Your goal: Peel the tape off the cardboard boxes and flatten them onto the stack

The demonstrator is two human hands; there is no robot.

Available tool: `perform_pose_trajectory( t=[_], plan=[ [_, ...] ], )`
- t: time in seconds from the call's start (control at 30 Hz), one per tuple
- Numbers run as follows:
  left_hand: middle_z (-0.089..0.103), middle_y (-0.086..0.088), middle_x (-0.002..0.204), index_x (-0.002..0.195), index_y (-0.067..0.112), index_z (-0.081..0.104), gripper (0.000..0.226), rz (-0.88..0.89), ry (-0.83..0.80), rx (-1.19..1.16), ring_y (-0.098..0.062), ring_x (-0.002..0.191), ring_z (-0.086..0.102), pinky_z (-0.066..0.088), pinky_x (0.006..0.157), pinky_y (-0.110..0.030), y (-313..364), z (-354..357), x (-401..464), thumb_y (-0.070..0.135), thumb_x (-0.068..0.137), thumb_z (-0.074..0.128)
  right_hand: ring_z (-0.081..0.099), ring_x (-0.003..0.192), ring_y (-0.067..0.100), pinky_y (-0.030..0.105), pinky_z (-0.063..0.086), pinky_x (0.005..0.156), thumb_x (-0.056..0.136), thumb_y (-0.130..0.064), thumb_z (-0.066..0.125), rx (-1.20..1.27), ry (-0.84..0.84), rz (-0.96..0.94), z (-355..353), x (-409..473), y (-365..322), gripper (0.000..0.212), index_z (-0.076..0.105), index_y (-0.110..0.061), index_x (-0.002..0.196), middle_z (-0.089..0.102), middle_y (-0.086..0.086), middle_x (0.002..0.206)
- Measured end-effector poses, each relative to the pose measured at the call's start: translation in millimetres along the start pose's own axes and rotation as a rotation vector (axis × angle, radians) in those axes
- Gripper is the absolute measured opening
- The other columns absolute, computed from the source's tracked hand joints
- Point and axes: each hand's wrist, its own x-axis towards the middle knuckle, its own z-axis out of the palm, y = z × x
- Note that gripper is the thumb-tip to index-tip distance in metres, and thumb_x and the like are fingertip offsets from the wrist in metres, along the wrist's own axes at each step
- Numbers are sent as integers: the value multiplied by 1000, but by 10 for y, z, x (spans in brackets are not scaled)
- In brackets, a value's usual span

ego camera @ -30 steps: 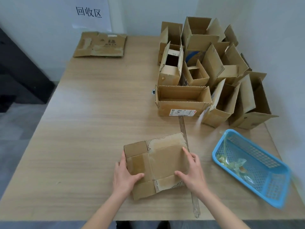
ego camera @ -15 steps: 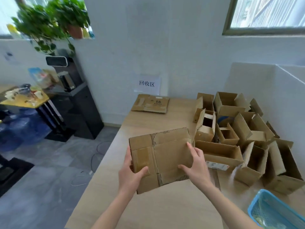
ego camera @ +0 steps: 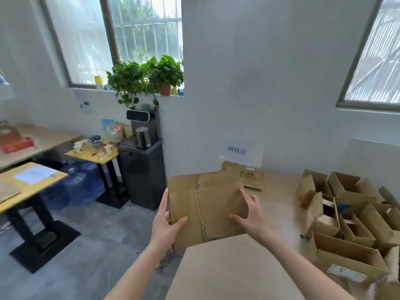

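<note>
Flattened box (ego camera: 207, 204) now lifted off the surface (ego camera: 233, 267), carried toward the stack (ego camera: 252, 177). Left hand (ego camera: 165, 224) and right hand (ego camera: 251, 215) each grip an edge. Placement pending.

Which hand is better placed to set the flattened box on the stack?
Right, probably. Right hand grips the flattened box on the edge nearer the stack; left hand holds the far edge.

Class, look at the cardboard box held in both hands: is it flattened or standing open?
Flattened. The cardboard box shows as one flat sheet between the left hand and right hand.
</note>
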Motion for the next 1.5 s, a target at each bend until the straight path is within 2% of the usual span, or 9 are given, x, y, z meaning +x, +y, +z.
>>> perform_pose_trajectory(
  t=[0.07, 0.23, 0.37, 0.5, 0.83, 1.1, 1.27, 1.43, 1.5],
  plan=[
    [72, 8, 117, 147, 67, 18, 99, 17, 21, -5, -10, 104, 71, 59, 92, -45, 59, -434, 127, 17, 87, 80, 45, 123, 15, 19, 32, 104, 81, -27, 86, 16, -5, -18, 247, 118, -315, 96, 30, -21, 159, 40, -1, 131],
    [74, 13, 110, 153, 58, 18, 96, 37, 71, -42, -6, 101, 71, 60, 89, -42, 137, -1354, 378, 13, 90, 76, 49, 116, 13, 37, 45, 107, 84, -34, 83, 9, -41, -130, 786, 416, -985, 92, 30, -25, 159, 45, -3, 132],
    [71, 21, 108, 155, 55, 17, 98, 25, 129, -8, -5, 102, 70, 58, 94, -47, 62, -1964, 630, 15, 89, 77, 46, 132, 12, 32, 46, 103, 89, -50, 73, -136, -85, -219, 1137, 727, -1352, 88, 24, -31, 160, 39, -9, 149],
    [62, 17, 125, 154, 56, 17, 96, 31, 180, 47, -10, 113, 63, 54, 100, -52, -34, -2491, 971, 21, 88, 78, 38, 143, 10, 34, 45, 108, 92, -57, 63, -330, -132, -302, 1509, 1182, -1537, 84, 22, -33, 161, 28, -15, 161],
    [64, 19, 113, 154, 54, 20, 95, 17, 270, 132, -5, 105, 64, 56, 94, -47, -104, -3551, 2516, 16, 88, 77, 35, 147, 11, 39, 43, 112, 92, -65, 57, -316, -184, -300, 2657, 2864, -1789, 79, 25, -37, 159, 28, -14, 163],
    [68, 1, 124, 149, 58, 24, 93, 31, 209, 103, -17, 109, 68, 62, 80, -36, -209, -3594, 3765, 15, 87, 79, 38, 144, 9, 36, 47, 106, 91, -66, 56, -333, -151, -250, 2853, 3873, -1818, 77, 25, -42, 158, 28, -19, 162],
    [63, 12, 122, 152, 54, 24, 92, 42, 89, 72, -11, 111, 65, 60, 74, -25, -360, -3293, 4569, 15, 88, 78, 38, 144, 9, 34, 46, 105, 94, -62, 56, -393, -84, -160, 2716, 4302, -1637, 75, 26, -38, 159, 29, -16, 162],
    [68, 7, 120, 151, 55, 25, 92, 33, -87, -7, -16, 109, 68, 61, 86, -40, -570, -2823, 5409, 19, 87, 79, 37, 145, 12, 35, 43, 108, 94, -63, 55, -496, -19, -11, 2430, 4539, -1359, 76, 27, -36, 159, 29, -13, 163],
    [71, 2, 119, 150, 55, 27, 91, 29, -168, -49, -17, 107, 70, 62, 84, -38, -612, -2603, 5726, 17, 86, 80, 38, 145, 14, 37, 43, 110, 94, -61, 56, -536, 12, 54, 2294, 4596, -1274, 76, 27, -35, 159, 30, -11, 163]
  ],
)
